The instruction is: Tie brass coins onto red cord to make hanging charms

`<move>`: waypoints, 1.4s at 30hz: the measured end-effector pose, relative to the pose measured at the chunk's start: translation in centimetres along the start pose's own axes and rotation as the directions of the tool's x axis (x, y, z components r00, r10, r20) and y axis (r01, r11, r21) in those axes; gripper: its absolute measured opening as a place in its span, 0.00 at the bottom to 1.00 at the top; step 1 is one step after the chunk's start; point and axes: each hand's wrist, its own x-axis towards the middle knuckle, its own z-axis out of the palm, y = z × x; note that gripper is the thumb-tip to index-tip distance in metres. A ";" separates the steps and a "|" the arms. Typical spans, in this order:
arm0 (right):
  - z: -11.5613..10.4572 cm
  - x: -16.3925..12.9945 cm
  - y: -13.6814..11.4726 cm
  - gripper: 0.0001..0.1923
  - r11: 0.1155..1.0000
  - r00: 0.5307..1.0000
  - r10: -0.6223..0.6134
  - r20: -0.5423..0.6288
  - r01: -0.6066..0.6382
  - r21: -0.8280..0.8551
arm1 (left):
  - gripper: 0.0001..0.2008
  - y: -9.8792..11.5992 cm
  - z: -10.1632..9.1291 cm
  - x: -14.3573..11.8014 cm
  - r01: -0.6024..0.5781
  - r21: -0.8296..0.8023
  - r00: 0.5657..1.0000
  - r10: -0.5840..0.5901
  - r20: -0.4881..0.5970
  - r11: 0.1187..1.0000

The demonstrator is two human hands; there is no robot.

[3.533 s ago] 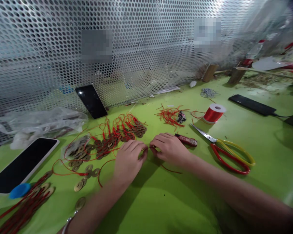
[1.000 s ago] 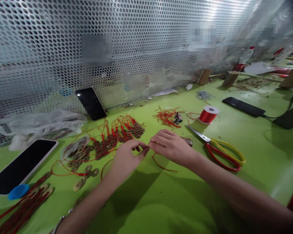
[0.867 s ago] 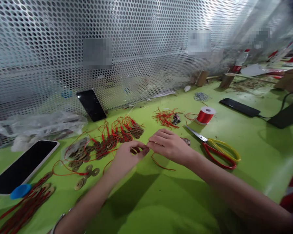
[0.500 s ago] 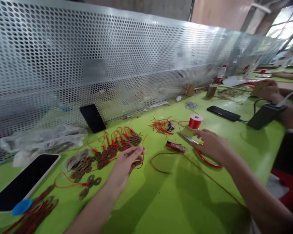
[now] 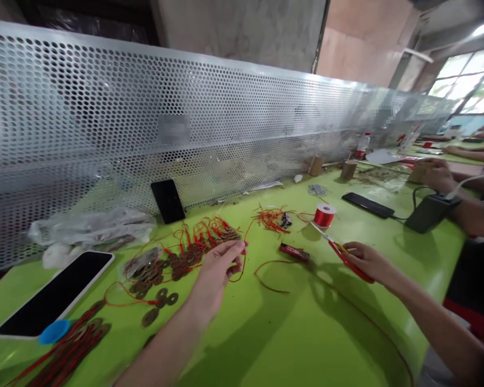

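My left hand (image 5: 220, 271) pinches a thin red cord (image 5: 244, 263) between thumb and fingertips; a short end points up and a loop hangs below. In my right hand (image 5: 365, 259) is a pair of scissors (image 5: 341, 251) with red and yellow handles, its blades pointing up and left, lifted off the table. Left of my left hand lie bronze-coloured coins (image 5: 187, 255) tied with red cords. A red lighter-like box (image 5: 294, 251) rests between my hands, with a long loose cord (image 5: 272, 290) near it. The red thread spool (image 5: 325, 216) stands behind the scissors.
Cord scraps (image 5: 272, 219) lie in a heap behind the box. Phones (image 5: 56, 293) and a blue cap (image 5: 54, 332) sit at left, near more strung coins (image 5: 72, 349). A perforated metal screen (image 5: 234, 123) runs along the back. Another person's hand (image 5: 435, 174) is at right.
My right hand has picked the scissors up from the table and drawn them a little right. My left hand still pinches the red cord. The camera view has tilted up slightly.
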 end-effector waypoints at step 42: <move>9.3 -7.3 -15.8 0.14 0.390 0.973 -0.137 0.186 -0.120 0.913 | 0.08 -1.1 0.4 -1.3 -0.688 0.683 0.325 0.739 0.590 -0.243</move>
